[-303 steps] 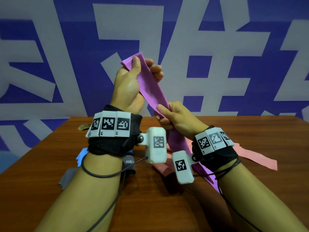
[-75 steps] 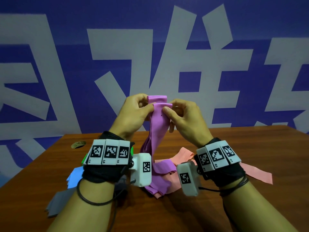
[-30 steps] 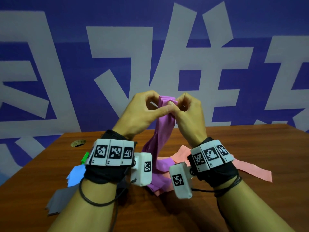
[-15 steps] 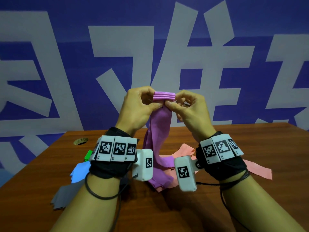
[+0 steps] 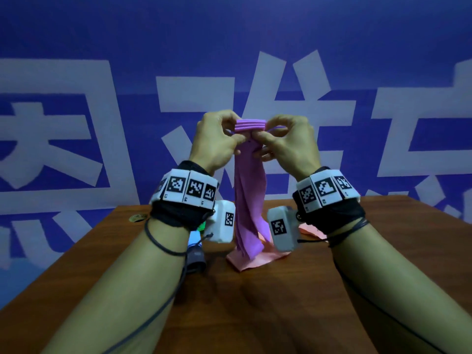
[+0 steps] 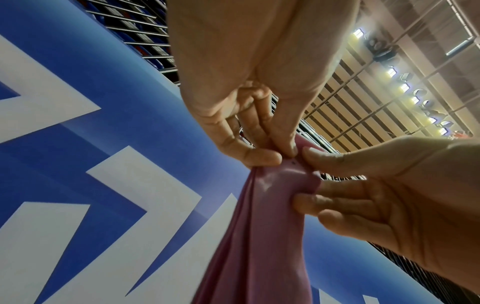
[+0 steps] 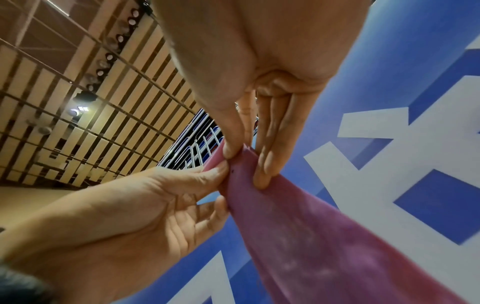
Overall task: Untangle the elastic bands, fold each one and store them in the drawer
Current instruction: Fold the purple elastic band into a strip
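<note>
A purple elastic band (image 5: 249, 200) hangs in the air above the table, its top end folded into several stacked layers (image 5: 250, 124). My left hand (image 5: 217, 139) pinches the left side of that folded stack between thumb and fingers. My right hand (image 5: 286, 139) pinches the right side. The thumbs meet on the band (image 6: 283, 185) in the left wrist view, and the band (image 7: 298, 226) trails down from both hands in the right wrist view. The band's lower end rests on a pink band (image 5: 252, 260) lying on the table.
The wooden table (image 5: 255, 302) stretches before me. Blue, green and grey bands (image 5: 195, 241) lie partly hidden behind my left wrist. More pink band (image 5: 309, 229) shows behind my right wrist. A small round hole (image 5: 136, 217) sits at the far left. A blue-and-white wall stands behind.
Both hands have risen with the purple band and folded more of it into the stack at the top. The hanging tail is shorter and lifted off most of the pile.
</note>
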The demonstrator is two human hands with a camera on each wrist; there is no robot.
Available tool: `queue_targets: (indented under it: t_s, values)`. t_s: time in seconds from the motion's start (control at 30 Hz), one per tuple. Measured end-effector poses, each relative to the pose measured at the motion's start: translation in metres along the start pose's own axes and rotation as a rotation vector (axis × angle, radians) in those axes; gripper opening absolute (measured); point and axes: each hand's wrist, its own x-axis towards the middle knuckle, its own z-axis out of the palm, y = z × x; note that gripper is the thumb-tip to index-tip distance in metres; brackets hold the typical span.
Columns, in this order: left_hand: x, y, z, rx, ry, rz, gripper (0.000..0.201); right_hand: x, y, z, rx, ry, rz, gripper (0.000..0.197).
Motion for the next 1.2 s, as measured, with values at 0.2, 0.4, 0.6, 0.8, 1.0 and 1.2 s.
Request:
queue_targets:
  t_s: [0.2,0.4,0.6,0.8,1.0,1.2]
  values:
    - [-0.008,0.025,-0.013,0.025,-0.029,-0.015,0.014,-0.002,-0.024,-0.001,-0.003,-0.048,0.041,0.017]
    - [-0.011,0.036,-0.029,0.094,-0.017,-0.014,0.018,-0.006,-0.034,0.006,0.001,-0.078,0.041,0.014]
    - [-0.011,0.036,-0.036,0.128,-0.027,-0.016,0.017,-0.006,-0.038,0.009,-0.011,-0.113,0.034,0.014]
    - [-0.013,0.034,-0.039,0.156,-0.036,-0.010,0.016,-0.005,-0.029,0.013,-0.151,-0.155,-0.026,0.023]
    - [-0.012,0.029,-0.036,0.149,-0.025,-0.016,0.013,-0.007,-0.016,0.023,-0.045,-0.280,0.005,0.042]
    - [-0.014,0.024,-0.034,0.096,-0.020,-0.025,0.012,-0.012,-0.009,0.028,0.162,-0.316,0.084,0.040]
